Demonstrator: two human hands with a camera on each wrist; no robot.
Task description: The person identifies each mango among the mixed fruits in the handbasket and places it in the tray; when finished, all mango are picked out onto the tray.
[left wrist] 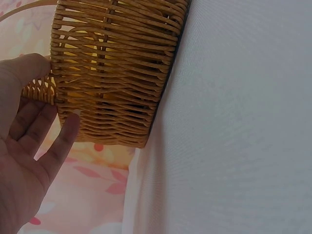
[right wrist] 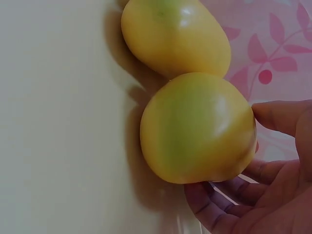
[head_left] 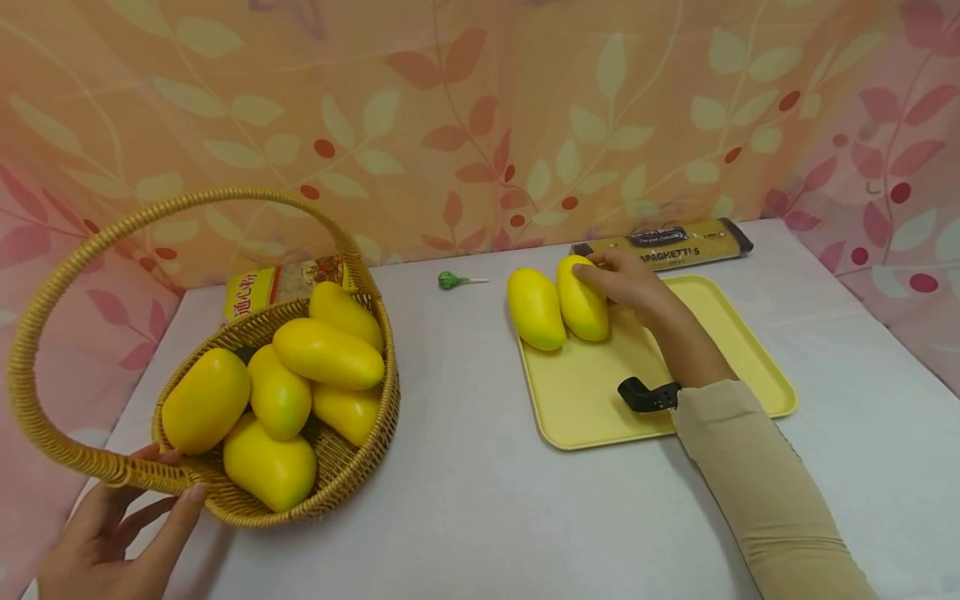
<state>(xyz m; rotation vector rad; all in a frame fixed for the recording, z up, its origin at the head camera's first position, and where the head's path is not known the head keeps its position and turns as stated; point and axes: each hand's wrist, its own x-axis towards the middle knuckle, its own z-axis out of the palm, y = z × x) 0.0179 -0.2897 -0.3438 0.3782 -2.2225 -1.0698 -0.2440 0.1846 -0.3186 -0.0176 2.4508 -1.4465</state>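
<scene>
At the left stands a wicker basket with a tall arched handle, holding several yellow mangoes. My left hand grips the near side of the basket where the handle meets the rim; in the left wrist view the hand has thumb and fingers around that spot. On the right, my right hand holds a mango at the far left corner of a yellow tray. A second mango lies right beside it. The right wrist view shows thumb and fingers around the held mango.
Behind the basket lies a yellow and red food packet. A green lollipop rests between basket and tray. A spaghetti pack lies behind the tray. Leaf-patterned cloth hangs along the back of the white table.
</scene>
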